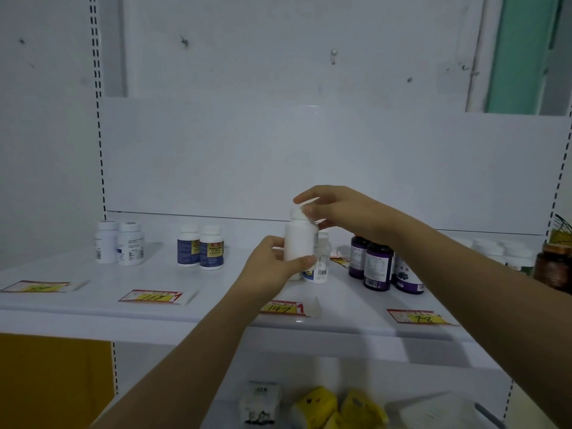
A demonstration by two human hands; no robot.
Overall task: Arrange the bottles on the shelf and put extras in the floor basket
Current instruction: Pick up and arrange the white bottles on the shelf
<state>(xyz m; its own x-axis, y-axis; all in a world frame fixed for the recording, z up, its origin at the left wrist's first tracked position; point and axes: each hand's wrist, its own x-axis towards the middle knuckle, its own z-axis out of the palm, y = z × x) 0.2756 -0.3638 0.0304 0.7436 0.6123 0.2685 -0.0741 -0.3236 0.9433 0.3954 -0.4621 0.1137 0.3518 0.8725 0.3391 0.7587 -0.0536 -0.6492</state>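
Observation:
A tall white bottle (300,241) is held upright just above the white shelf (216,292), mid-frame. My left hand (272,261) grips its lower body from the left. My right hand (334,212) pinches its white cap from above. Behind it stands another white bottle with a barcode label (320,269). Two white bottles (119,241) stand at far left, two blue-labelled bottles (201,249) beside them, and dark purple bottles (379,266) to the right. The floor basket is out of view.
Price tags (153,296) lie along the shelf's front edge. More white bottles (501,252) and a brown jar (554,267) stand at far right. On the lower shelf lie yellow packets (337,407) and a white packet (261,400). An orange panel (52,379) sits lower left.

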